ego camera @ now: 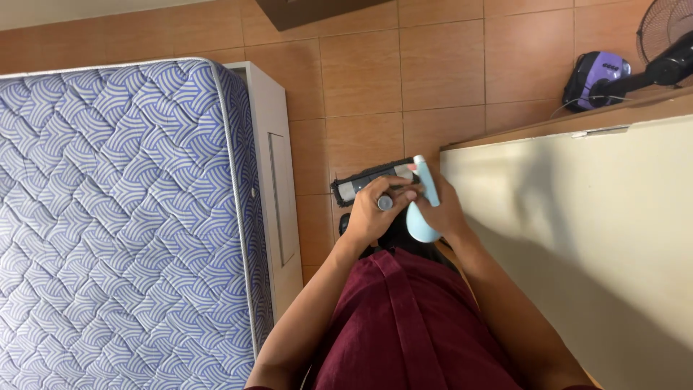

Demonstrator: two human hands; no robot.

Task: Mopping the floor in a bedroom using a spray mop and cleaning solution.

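Viewed from above, looking down past a dark red garment (411, 325) to a floor of brown square tiles (440, 65)

Left hand (375, 209): grip pressed together around a slim dark handle, its round grey end (385, 203) showing between the fingers. Below the hand, on the floor, a black brush-like cleaning head with a grey strip (364, 184), lying crosswise; link between handle and head hidden by the hand, so cannot tell whether joined

Right hand (444, 209): grip closed on a pale blue plastic spray bottle (422, 206), bulb-shaped body low in the palm, narrow trigger top pointing away from the body (toward the cleaning head). Both hands touching, held together at mid-frame above the floor, between the bed and the cream surface

To the left: quilted mattress with blue-and-white wave pattern (115, 217), resting on a white bed frame (278, 188) whose side panel runs alongside the tiles

To the right: large flat cream-coloured desk with a wooden edge (585, 217), in part shadow, just beside the right forearm

Far right corner: purple and black appliance (595, 79) on the floor, with a black standing fan (668, 43) near it, cut by the frame edge
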